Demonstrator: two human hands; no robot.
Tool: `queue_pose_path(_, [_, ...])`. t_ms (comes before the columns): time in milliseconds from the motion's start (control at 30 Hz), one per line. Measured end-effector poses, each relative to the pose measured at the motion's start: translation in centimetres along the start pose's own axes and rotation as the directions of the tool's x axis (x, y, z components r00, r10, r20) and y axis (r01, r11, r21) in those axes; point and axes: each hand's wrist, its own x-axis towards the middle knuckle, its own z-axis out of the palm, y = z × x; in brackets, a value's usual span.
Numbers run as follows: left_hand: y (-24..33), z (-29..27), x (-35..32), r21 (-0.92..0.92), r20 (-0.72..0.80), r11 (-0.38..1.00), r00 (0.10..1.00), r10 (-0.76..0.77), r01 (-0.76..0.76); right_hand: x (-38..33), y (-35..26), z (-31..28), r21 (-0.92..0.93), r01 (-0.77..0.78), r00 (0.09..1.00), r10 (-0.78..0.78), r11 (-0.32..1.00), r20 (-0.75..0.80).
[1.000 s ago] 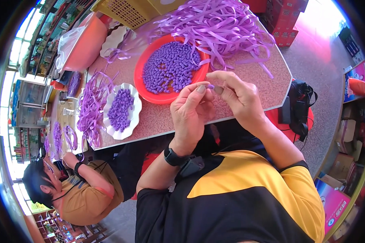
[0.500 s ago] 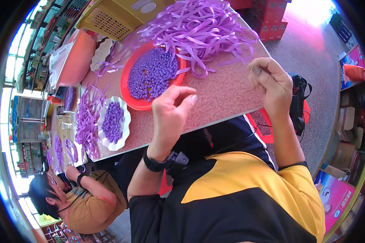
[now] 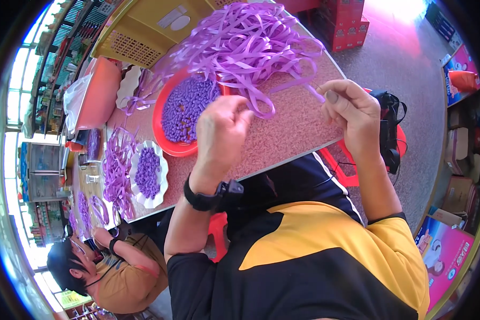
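My left hand [image 3: 223, 136], with a dark band at its wrist, is held over the near edge of a red bowl [image 3: 160, 141] of small purple beads [image 3: 184, 109]. Its thumb and fingers are drawn together beside a loop of purple ribbon [image 3: 264, 109]; anything in the pinch is hidden. Farther right, above the table's edge, my right hand [image 3: 353, 109] is closed, thumb against forefinger, on a thin needle-like piece [image 3: 320, 88] that shows only faintly. A ribbon strand from the big pile [image 3: 256, 42] reaches its fingertips; whether they touch it I cannot tell.
A white scalloped dish [image 3: 162, 184] of purple beads and a bundle of ribbon [image 3: 117, 170] lie to the left. A yellow basket [image 3: 144, 32] stands behind. Another person [image 3: 122, 266] sits at lower left. A red stool [image 3: 338, 160] with a black bag [image 3: 389, 122] is beyond the right edge.
My left hand has risen slightly toward the ribbon loop, its fingers turning more inward. The right hand has shifted a little left. The whole view has tilted slightly.
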Motion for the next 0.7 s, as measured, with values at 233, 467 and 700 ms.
queue_pose_path(233, [-2.1,-1.0,1.8,0.31,-0.148,0.951,0.988,0.048,0.0,-0.3,-0.2,2.3,-0.041,-0.113,0.989,0.116,0.993,0.09])
queue_pose_path(467, [-1.9,-1.9,-0.6,-0.126,-0.239,0.99,0.971,0.023,-0.055,-0.3,0.0,2.4,0.0,-0.136,0.984,0.135,0.991,0.119])
queue_pose_path(700, [1.0,-3.0,-3.8,-0.961,-0.147,0.26,0.968,-0.205,-0.09,-0.3,-0.6,5.0,0.172,-0.276,0.942,0.231,0.946,0.242])
